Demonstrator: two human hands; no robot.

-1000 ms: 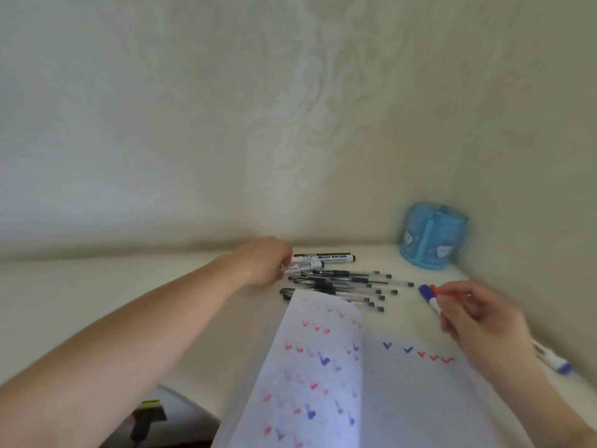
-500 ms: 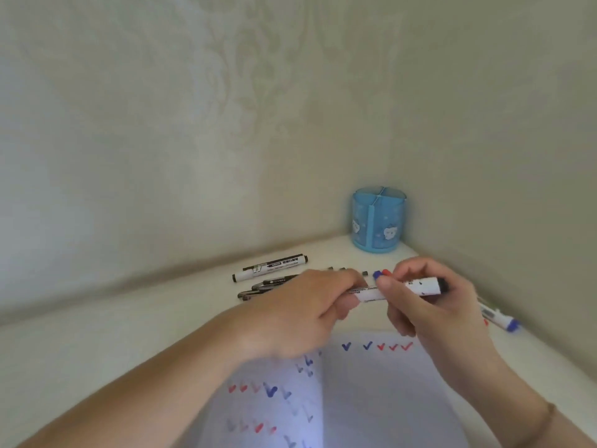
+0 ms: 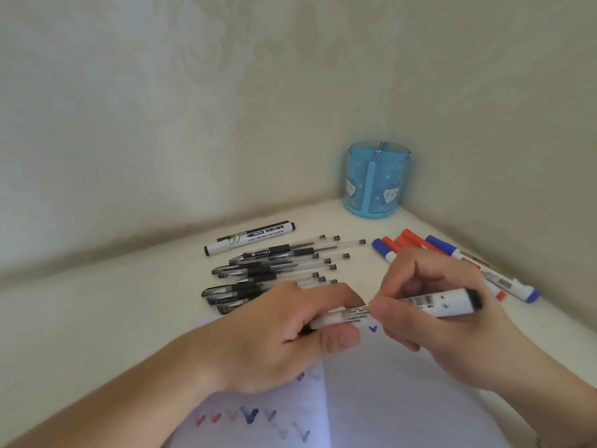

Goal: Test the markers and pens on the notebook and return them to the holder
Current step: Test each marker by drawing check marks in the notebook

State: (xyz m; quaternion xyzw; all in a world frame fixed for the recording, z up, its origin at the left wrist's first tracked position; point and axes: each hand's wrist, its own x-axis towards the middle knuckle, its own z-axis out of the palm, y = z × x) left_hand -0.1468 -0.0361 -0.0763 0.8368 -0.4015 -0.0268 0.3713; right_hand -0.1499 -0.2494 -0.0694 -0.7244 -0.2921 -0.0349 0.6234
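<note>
White marker with black end cap (image 3: 416, 304) held level over the notebook (image 3: 371, 399), both hands on it. Left hand (image 3: 277, 337) curls round the cap end, thumb pressed under; right hand (image 3: 442, 318) pinches the barrel with thumb and fingers. Looks like uncapping before a test stroke.

Doing it well, my read: pull straight along the barrel, no twisting sideways, keep the right-hand grip firm so the cap comes off clean (cap itself is hidden in the left palm, can't tell if it's loose yet). Then one short tick on the bare right page, recap until it seats, drop it in the holder.

Counts, placed from the holder (image 3: 376, 182), which sits in the wall corner:
- holder: one, blue, divided inside, no pens visible in it
- black marker (image 3: 248, 237): one, left of the holder on the tabletop (image 3: 97, 312)
- black gel pens (image 3: 274, 266): a pile in front-left of the holder, roughly a dozen, overlapping so not exact
- red and blue markers (image 3: 429, 247): in front-right of the holder, about five, partly behind the right hand
- notebook: one, nearest the person, red and blue ticks on both pages
</note>
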